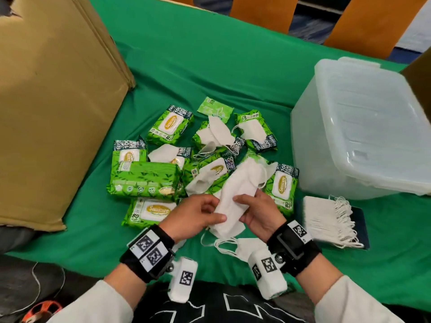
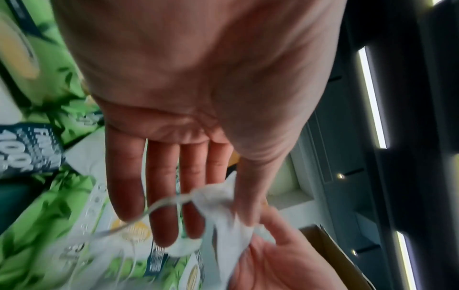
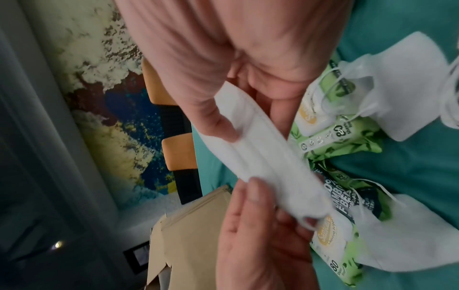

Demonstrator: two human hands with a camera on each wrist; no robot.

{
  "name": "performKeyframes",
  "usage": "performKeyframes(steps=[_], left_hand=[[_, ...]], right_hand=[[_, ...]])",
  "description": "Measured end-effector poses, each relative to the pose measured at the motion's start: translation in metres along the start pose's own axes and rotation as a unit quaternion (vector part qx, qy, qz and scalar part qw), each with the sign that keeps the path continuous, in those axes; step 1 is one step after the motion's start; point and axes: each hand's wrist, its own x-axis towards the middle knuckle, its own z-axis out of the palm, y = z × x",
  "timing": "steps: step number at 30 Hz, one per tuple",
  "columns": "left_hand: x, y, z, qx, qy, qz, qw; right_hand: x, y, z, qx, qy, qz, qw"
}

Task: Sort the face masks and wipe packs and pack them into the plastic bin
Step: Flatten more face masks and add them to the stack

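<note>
together both hands (image 1: 229,212) pinch a white face mask (image 1: 233,201) (long axis slanting away rightward).

Face mask (image 1: 233,201) between both hands (image 1: 224,215)

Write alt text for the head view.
Both hands, left hand and right hand, hold a white face mask over scattered green wipe packs on a green tablecloth; a lidded plastic bin sits right, stacked masks beside it.
</note>
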Motion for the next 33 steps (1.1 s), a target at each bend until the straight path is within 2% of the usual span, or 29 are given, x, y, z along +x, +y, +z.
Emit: performKeyframes(steps=[3,7,9,13,17,20,23,26,29,33], left_hand=[[0.002,-0.003,0.017,0.010,-0.022,-0.027,0.999],[-0.003,-0.001,0.016,0.029,-0.096,-0.062,0.993],[-0.004,0.002,0.013,0.041,-0.100,-0.070,0.992],[0.002,0.001,0.005,0.033,-0.071,-0.103,0.992],[0.008,0.001,0.001,0.011,-0.050,-0.105,0.993],[0.014,-0.003,-0.003,-0.065,-0.022,-0.103,0.992],[0.020,-0.012,-0.001,-0.177,0.048,-0.098,0.978],[0.023,-0.020,0.010,-0.239,0.093,-0.115,0.960],[0.025,-0.032,0.025,-0.248,0.099,-0.154,0.951],[0.024,-0.058,0.047,-0.186,0.081,-0.223,0.954]], right_hand=[[-0.011,-0.003,-0.022,0.012,0.042,-0.006,0.999],[-0.024,-0.019,-0.065,0.020,0.101,-0.026,0.994],[-0.033,-0.028,-0.087,0.022,0.124,-0.034,0.992],[-0.048,-0.036,-0.123,0.059,0.145,-0.021,0.988],[-0.067,-0.041,-0.155,0.154,0.120,-0.034,0.980],[-0.079,-0.040,-0.184,0.163,0.134,-0.049,0.976],[-0.086,-0.029,-0.214,0.116,0.158,-0.020,0.980],[-0.090,-0.009,-0.240,0.035,0.168,0.005,0.985],[-0.092,0.008,-0.257,-0.018,0.171,0.022,0.985],[-0.082,0.027,-0.273,-0.061,0.188,0.050,0.979]])
